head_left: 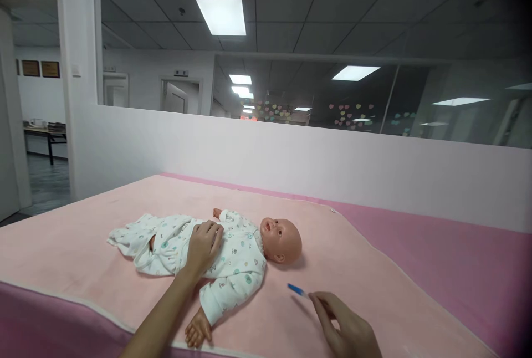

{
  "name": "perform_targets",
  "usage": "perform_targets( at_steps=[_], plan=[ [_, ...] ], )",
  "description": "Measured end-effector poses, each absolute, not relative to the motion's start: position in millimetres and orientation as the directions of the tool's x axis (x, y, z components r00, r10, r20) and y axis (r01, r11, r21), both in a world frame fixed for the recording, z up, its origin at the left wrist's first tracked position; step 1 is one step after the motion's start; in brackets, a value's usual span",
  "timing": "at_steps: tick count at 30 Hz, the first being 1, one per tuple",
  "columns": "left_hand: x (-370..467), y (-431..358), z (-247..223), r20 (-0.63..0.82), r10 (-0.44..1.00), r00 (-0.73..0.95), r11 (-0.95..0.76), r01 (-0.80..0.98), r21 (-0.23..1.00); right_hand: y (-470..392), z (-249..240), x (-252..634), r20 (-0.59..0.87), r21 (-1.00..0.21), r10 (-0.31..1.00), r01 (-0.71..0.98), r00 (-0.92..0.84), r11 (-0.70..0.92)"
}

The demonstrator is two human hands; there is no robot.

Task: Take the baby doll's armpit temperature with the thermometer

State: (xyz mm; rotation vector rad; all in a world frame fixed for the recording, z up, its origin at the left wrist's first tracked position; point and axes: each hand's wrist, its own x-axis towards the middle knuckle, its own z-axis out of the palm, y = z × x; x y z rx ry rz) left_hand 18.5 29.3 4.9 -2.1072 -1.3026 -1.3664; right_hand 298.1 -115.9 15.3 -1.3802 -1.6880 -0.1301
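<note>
A baby doll [280, 239] lies on its back, head to the right, dressed in a white printed outfit [239, 250]. My left hand [205, 241] rests on the doll's belly with the fingers lying over the cloth. Between the thumb and fingers of my right hand [343, 322] is a slim stick with a blue end [296, 290] and a paler part near the grip; its exact kind is unclear. The blue end points toward the doll and is held apart from it, below the head. One doll hand [198, 329] sticks out of the nearer sleeve.
A pale pink sheet [103, 203] with a white edge covers the bed, over a darker pink cover [469, 252]. Behind it stands a low white wall [332, 164] topped by a window. An open doorway [45, 103] shows a table [45, 133] at the left.
</note>
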Motion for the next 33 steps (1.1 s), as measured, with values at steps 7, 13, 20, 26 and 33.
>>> perform_targets(
  at_steps=[7, 13, 20, 26, 33],
  plan=[
    [30, 36, 20, 0.883, 0.400, 0.246, -0.626, 0.777, 0.067, -107, -24, 311, 0.746, -0.001, 0.665, 0.999, -0.034, 0.052],
    [69, 50, 26, 0.746, 0.501, 0.439, -0.715, 0.695, 0.072, -92, -38, 294, 0.609, 0.107, 0.790, 0.994, -0.067, 0.001],
    [76, 49, 15, 0.746, 0.536, 0.395, -0.760, 0.611, 0.222, -76, 17, 265, 0.595, -0.106, 0.804, 0.991, -0.004, 0.084],
    [70, 42, 10, 0.816, 0.475, 0.328, -0.773, 0.599, 0.209, -14, 56, 189, 0.826, -0.363, 0.562, 0.799, 0.038, 0.479],
    [70, 48, 1, 0.849, 0.456, 0.267, -0.717, 0.675, 0.173, 38, 8, 174, 0.884, -0.313, 0.466, 0.715, -0.021, 0.625]
  ],
)
